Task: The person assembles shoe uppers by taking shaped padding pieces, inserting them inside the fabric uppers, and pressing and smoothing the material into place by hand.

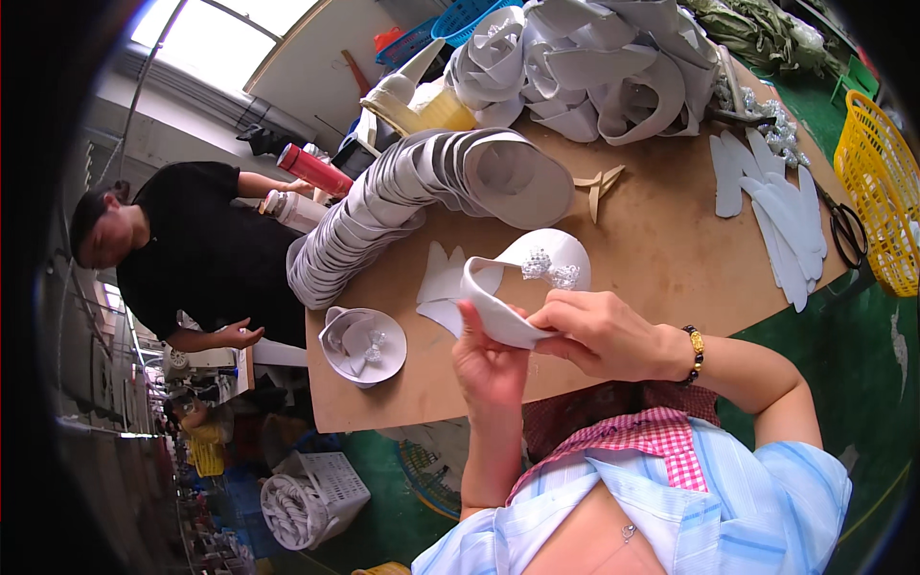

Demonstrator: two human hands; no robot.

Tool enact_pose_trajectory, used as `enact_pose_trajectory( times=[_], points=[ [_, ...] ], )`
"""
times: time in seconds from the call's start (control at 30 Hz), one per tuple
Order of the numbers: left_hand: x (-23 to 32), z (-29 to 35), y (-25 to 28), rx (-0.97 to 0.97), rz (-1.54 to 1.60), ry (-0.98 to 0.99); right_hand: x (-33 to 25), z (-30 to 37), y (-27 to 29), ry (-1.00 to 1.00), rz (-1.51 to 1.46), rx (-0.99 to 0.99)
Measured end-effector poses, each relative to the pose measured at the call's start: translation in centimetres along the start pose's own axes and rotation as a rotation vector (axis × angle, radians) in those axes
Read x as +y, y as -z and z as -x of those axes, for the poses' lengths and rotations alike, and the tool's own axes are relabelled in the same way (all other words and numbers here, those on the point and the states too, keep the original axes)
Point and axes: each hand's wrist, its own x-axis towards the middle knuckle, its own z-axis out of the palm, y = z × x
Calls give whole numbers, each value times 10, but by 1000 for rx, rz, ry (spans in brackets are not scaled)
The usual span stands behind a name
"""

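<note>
Between my two hands is a white curved shoe upper [503,316] with a silvery sparkling bow on its far part. My left hand [491,369] grips its near left side, thumb raised against the outer face. On the near right edge, the bent fingers of my right hand [604,335] pinch the material. Flat white cut pieces [443,283] lie just behind the upper, partly hidden by it. To the left on the table rests another white upper [363,347] with a similar bow. A long curved stack of nested white uppers [383,206] leans behind my left hand.
White parts [613,72] are heaped at the table's back. Flat white strips [776,211] and black-handled scissors [846,233] lie at right, near a yellow basket [877,192]. Beige strips [599,190] sit mid-table. A person in black [211,249] stands at left, one hand by a red bottle [314,171].
</note>
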Motion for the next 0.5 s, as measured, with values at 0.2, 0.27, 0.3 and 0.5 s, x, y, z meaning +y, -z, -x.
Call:
enact_pose_trajectory(
  times=[0.2, 0.27, 0.3, 0.5],
  points=[
    [-9, 6, -7, -181, 70, 52, -5, -11, 26, 84, 87, -218],
    [-12, 7, -5, -253, 66, 13, -7, -19, 34, 93, 29, -263],
    [-13, 7, -1, -345, 64, -38, -8, -24, 37, 99, -34, -238],
    [-23, 14, 24, -492, -379, -122, -10, -4, 36, 198, 202, -229]
  ],
)
